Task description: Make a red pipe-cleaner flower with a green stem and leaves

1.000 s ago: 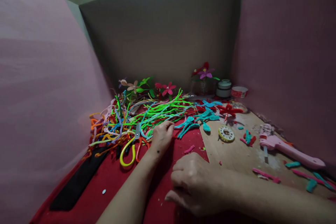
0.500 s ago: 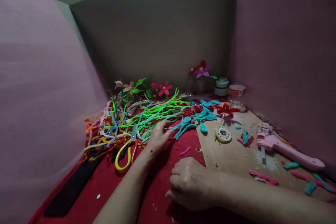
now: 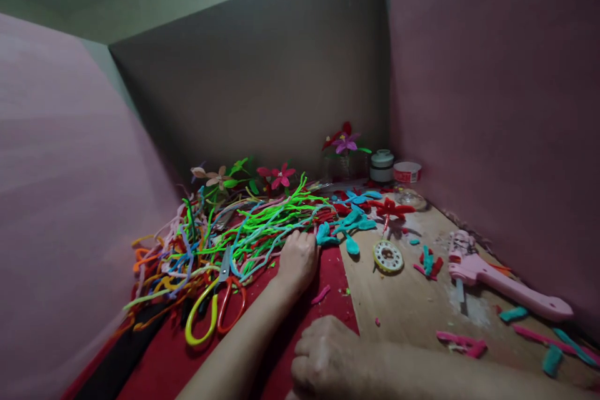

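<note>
A turquoise chenille petal piece [image 3: 327,235] lies at the edge of the red cloth [image 3: 154,356], just beside the fingers of the left hand [image 3: 300,259], which are bent down; whether they pinch it cannot be told. The right hand [image 3: 323,356] is curled into a loose fist nearer the body, its inside hidden, so I cannot tell if it holds anything. More turquoise petals [image 3: 355,220] lie behind, already shaped, though no whole turquoise flower can be made out, so that colour seems only partly worked. Beside them a red flower [image 3: 390,207] looks formed, and at the back the peach flower [image 3: 217,178], pink flower [image 3: 281,175] and purple flower [image 3: 345,142] appear finished. The green chenille stems [image 3: 276,212] in the pile look unworked. Scissors [image 3: 217,287] lie at its near edge; cut pink pieces [image 3: 462,344] on the bench [image 3: 398,306] suggest trimming has been done.
</note>
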Available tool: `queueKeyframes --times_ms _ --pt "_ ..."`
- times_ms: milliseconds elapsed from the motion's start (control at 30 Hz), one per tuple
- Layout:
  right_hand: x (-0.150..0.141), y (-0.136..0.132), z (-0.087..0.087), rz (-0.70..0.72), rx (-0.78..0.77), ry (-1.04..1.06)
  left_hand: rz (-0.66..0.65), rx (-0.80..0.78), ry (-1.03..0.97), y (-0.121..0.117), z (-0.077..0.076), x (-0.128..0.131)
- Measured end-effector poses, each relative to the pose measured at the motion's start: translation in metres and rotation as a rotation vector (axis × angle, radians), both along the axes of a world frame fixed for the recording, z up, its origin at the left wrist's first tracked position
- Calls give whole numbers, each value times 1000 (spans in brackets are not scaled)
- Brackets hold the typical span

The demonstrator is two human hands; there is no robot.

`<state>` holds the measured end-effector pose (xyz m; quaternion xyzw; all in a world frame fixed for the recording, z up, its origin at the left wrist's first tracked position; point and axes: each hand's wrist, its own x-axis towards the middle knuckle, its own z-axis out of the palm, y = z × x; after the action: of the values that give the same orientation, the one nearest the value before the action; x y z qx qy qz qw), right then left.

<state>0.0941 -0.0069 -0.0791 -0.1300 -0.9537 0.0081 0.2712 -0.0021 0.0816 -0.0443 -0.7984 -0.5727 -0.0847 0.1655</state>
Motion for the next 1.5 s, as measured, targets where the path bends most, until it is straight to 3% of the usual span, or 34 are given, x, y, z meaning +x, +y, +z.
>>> queueKeyframes --times_ms 200,300,467,733,1133,1500 --pt "3 -2 3 -11 -65 -8 -44 -23 -77 3 0 -6" --pt "7 -3 8 -16 -123 -15 -24 -2 -174 5 14 -23" --pt "9 -4 9 3 -160 -7 124 57 -251 17 35 -60" --pt "16 -7 20 2 -240 -37 202 -55 -266 25 22 -73" --pt "14 -6 19 -1 -236 -23 230 26 -449 19 35 -90" --pt "16 -7 21 -4 -269 -49 253 -97 -216 12 31 -86"
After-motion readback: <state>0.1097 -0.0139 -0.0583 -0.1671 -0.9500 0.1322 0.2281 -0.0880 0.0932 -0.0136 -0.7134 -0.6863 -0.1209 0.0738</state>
